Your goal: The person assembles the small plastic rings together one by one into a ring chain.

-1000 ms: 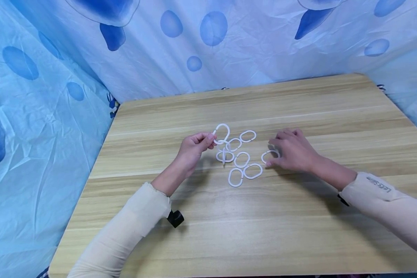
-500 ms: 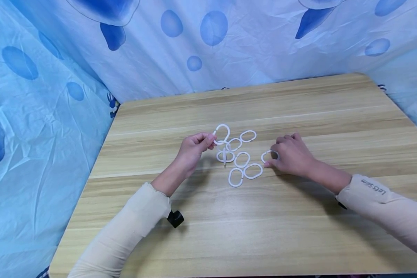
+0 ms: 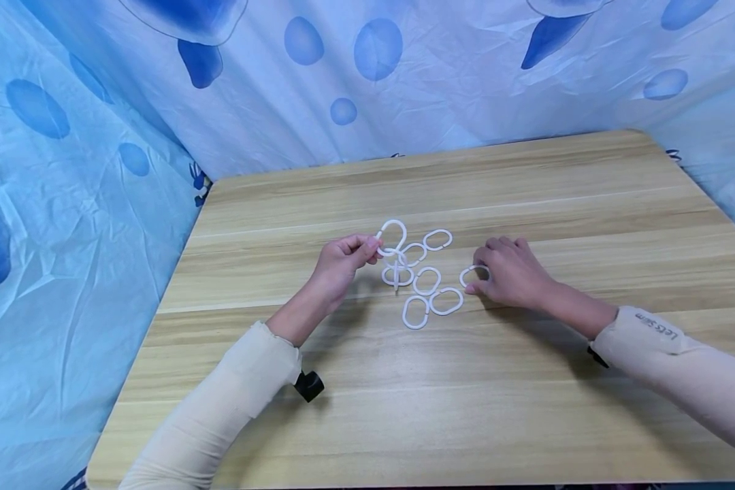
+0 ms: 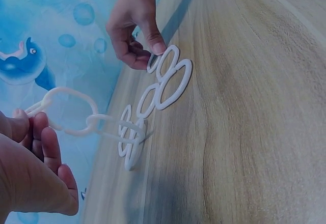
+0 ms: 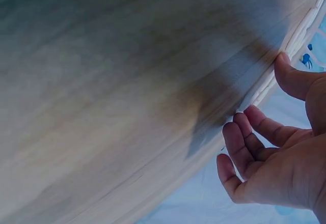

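In the head view my left hand (image 3: 346,258) pinches the end of a short chain of white plastic chain links (image 3: 405,235), raised above the table. More joined links hang below it, as the left wrist view shows with a linked oval (image 4: 95,102). My right hand (image 3: 511,272) is low over the table, thumb and curled fingers about a single oval chain link (image 3: 463,275). In the right wrist view the thumb (image 5: 291,76) and fingertips meet the table around it; its contact is partly hidden. Several loose links, including one nearest me (image 3: 405,316), lie between the hands.
The wood-grain table (image 3: 404,408) spreads around both hands. A blue patterned curtain (image 3: 251,109) hangs behind it and along the left side. A black wrist device (image 3: 309,386) sticks out under the left sleeve.
My right hand has moved slightly leftward and its fingers have drawn in around the single link. My left hand and its chain stay almost still.
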The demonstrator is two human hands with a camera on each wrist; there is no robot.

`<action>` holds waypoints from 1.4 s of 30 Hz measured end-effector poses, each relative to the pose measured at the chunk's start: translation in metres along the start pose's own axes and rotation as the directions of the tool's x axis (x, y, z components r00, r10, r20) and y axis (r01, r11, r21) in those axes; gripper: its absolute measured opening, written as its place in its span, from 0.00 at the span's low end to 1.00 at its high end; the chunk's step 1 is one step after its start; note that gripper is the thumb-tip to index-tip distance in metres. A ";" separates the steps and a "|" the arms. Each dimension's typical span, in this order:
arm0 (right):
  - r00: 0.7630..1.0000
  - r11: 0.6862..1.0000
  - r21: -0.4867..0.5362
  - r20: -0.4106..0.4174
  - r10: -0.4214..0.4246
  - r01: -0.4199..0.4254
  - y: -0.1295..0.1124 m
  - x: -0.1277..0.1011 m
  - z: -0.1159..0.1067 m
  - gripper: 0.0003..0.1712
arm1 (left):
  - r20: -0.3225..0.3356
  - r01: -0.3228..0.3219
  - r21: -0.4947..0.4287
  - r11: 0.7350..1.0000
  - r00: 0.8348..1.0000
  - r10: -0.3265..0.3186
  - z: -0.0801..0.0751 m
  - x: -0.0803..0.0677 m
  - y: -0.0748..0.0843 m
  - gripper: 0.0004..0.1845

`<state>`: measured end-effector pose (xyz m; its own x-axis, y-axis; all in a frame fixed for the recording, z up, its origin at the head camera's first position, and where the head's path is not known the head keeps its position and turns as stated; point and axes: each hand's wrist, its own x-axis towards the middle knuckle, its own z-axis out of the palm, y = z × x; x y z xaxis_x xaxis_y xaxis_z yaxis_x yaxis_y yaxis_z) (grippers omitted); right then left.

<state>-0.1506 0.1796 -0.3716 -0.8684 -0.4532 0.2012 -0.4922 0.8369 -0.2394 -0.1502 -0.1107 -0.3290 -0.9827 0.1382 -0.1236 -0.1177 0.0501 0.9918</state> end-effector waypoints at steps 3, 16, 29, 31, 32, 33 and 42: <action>1.000 1.000 -0.005 0.005 0.021 -0.021 0.000 0.000 -0.001 0.27 | 0.001 0.002 -0.001 1.000 1.000 -0.002 0.000 0.000 0.000 0.16; 0.999 0.999 -0.019 0.002 -0.032 0.032 0.000 0.001 0.000 0.24 | 0.006 0.010 0.010 1.000 1.000 -0.010 0.000 0.002 0.000 0.17; 0.995 0.995 -0.018 0.004 -0.098 0.098 -0.002 -0.001 0.003 0.27 | 0.012 0.002 0.011 1.000 1.000 -0.002 0.000 0.003 -0.002 0.16; 0.994 0.994 -0.024 -0.005 -0.106 0.106 -0.002 -0.001 0.004 0.26 | 0.011 0.001 0.009 1.000 1.000 -0.001 0.000 0.002 -0.002 0.16; 0.994 0.994 -0.030 -0.006 -0.109 0.109 -0.002 -0.001 0.004 0.25 | 0.010 0.000 0.008 1.000 1.000 0.000 0.000 0.002 -0.002 0.16; 0.994 0.993 -0.035 -0.005 -0.111 0.111 -0.002 -0.001 0.004 0.25 | 0.010 0.000 0.007 1.000 1.000 0.000 0.000 0.002 -0.002 0.15; 0.989 0.989 -0.033 -0.024 -0.148 0.147 0.000 -0.001 0.006 0.23 | 0.007 -0.014 -0.003 1.000 1.000 0.014 -0.002 0.002 -0.004 0.12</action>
<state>-0.1505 0.1781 -0.3779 -0.7841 -0.5646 0.2575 -0.6126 0.7706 -0.1756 -0.1524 -0.1123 -0.3333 -0.9832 0.1454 -0.1099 -0.1044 0.0453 0.9935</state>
